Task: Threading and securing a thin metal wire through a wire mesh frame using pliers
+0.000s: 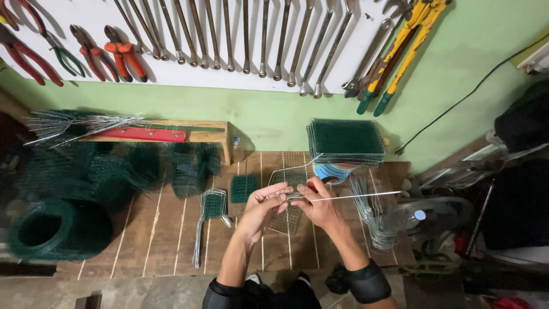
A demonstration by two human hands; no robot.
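Observation:
My left hand (260, 206) and my right hand (320, 205) meet above the wooden workbench (166, 229). Both pinch a thin metal wire (360, 196) that sticks out to the right and bends up to the left. My right hand also grips a red-handled tool (314, 184), partly hidden by the fingers. Under the hands lies a flat piece of wire mesh (289, 220). A small green mesh square (245, 187) rests just left of my left hand.
A roll of green mesh (57, 229) and folded mesh pieces (189, 166) sit at left. A stack of green mesh panels (346, 141) rests on a round container. Bent wires (374, 220) and a clear bottle (409, 218) lie at right. Wrenches, pliers and yellow cutters (400, 51) hang on the wall.

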